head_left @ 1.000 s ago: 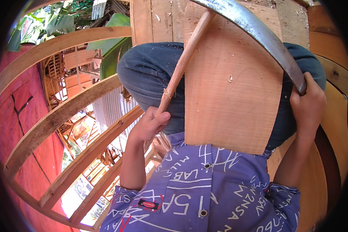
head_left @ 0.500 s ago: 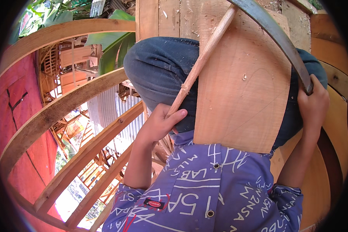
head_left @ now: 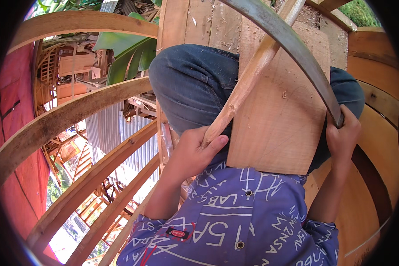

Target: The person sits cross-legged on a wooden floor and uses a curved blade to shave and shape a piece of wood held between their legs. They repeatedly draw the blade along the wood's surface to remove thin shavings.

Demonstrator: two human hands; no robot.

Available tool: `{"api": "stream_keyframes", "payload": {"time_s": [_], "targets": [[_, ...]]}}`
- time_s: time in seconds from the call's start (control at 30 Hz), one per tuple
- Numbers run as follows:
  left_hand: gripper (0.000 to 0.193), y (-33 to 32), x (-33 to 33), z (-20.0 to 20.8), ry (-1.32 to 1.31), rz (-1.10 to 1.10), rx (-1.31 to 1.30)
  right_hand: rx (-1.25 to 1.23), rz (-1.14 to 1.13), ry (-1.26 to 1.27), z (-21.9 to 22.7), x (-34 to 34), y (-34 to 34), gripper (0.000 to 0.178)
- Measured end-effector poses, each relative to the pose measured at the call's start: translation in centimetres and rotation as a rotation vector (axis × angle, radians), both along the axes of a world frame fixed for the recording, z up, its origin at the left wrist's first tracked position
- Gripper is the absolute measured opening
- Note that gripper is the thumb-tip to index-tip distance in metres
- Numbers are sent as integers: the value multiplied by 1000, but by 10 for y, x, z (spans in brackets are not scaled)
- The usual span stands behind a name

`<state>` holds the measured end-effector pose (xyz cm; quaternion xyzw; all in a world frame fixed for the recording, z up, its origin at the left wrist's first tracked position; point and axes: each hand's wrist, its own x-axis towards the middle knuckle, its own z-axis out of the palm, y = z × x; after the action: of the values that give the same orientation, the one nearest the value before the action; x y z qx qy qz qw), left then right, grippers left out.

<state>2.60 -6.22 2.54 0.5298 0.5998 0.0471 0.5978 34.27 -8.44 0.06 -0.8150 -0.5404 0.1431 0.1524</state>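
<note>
My left hand [head_left: 195,148] is closed round the near end of a pale wooden stick [head_left: 248,84], its thumb lying along it. The stick slants up and to the right over the board, and its surface looks roughly shaved. A long curved dark metal blade [head_left: 303,64] crosses over the stick near the top. Its near end sits in my right hand [head_left: 343,133], fingers wrapped round it; the far end runs out of the picture. Under both, a wide flat wooden board [head_left: 279,124] leans from my belly across my lap. A small curled shaving [head_left: 284,95] lies on the board.
Bent legs in jeans [head_left: 190,84] flank the board. Wood shavings litter a plank surface [head_left: 224,26] ahead. On the left are curved wooden rails [head_left: 75,104], with corrugated metal sheets [head_left: 126,124] and timber beyond. Curved planks [head_left: 377,128] form the right side.
My left hand has moved right and slightly down with the stick. My right hand and the blade's held end have come down and a little left. Blade and stick look larger, nearer the view.
</note>
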Motion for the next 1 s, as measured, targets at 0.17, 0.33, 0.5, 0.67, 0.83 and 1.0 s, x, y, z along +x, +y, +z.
{"api": "stream_keyframes", "payload": {"time_s": [0.17,0.33,0.5,0.67,0.83,1.0], "targets": [[43,13,15,10,-189,52,-55,121,212,130,17,-25,-3,19],[42,14,25,27,-259,17,-87,289,240,-29,30,-21,7,23],[39,8,25,33,-249,97,-291,305,165,-177,33,9,0,17],[32,-6,-1,21,-392,182,-231,200,-277,-21,25,53,-5,15],[32,10,30,20,-390,153,-233,215,14,63,17,28,-17,16],[33,5,38,33,-344,163,-238,280,211,8,29,-11,-2,19]]}}
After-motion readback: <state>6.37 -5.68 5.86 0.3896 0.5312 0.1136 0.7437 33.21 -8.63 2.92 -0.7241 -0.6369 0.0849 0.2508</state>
